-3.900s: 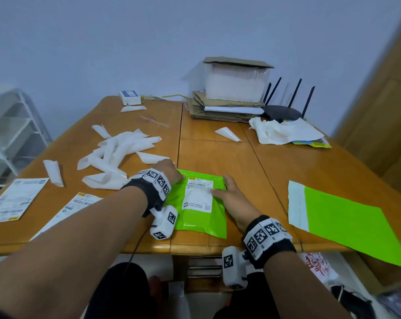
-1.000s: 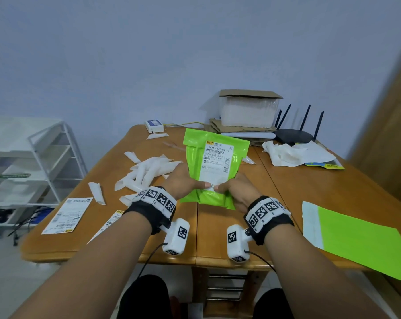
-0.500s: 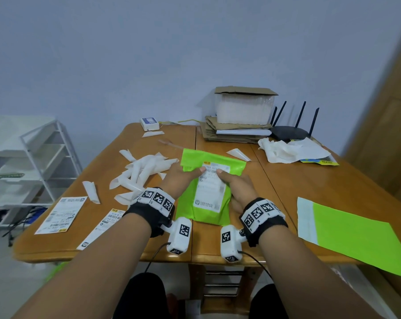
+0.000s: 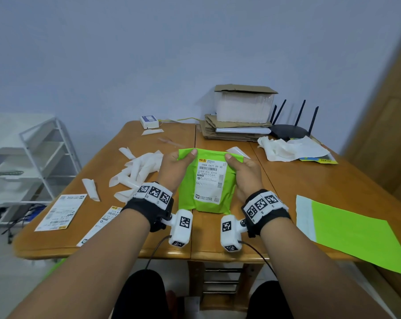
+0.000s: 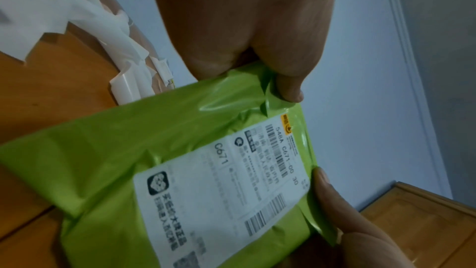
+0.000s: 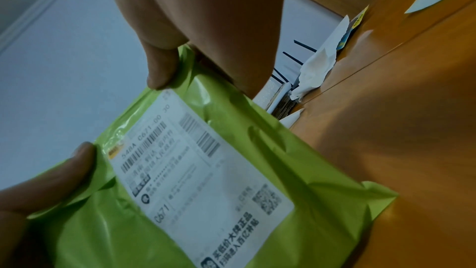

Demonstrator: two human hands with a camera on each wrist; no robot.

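A green mailer bag (image 4: 207, 199) with a white shipping label (image 4: 209, 181) is held tilted over the wooden table (image 4: 287, 180), its lower edge near the tabletop. My left hand (image 4: 176, 166) pinches its top left edge, thumb on the front. My right hand (image 4: 243, 171) pinches the top right edge the same way. In the left wrist view the bag (image 5: 108, 162) fills the lower half, with my left thumb (image 5: 291, 87) on its crumpled top edge. In the right wrist view the label (image 6: 201, 168) faces up and my right thumb (image 6: 161, 72) presses the bag's top edge.
A pile of white paper strips (image 4: 139, 171) lies left of the bag. Two label sheets (image 4: 61, 211) lie near the front left edge. An empty flat green mailer (image 4: 353, 229) lies at the right. Cardboard, a white box (image 4: 243, 109), a router (image 4: 289, 131) and crumpled paper stand at the back.
The bag was lifted off the table and held upright, then lowered toward the table. My hands have shifted up the bag from its lower sides to its top edge.
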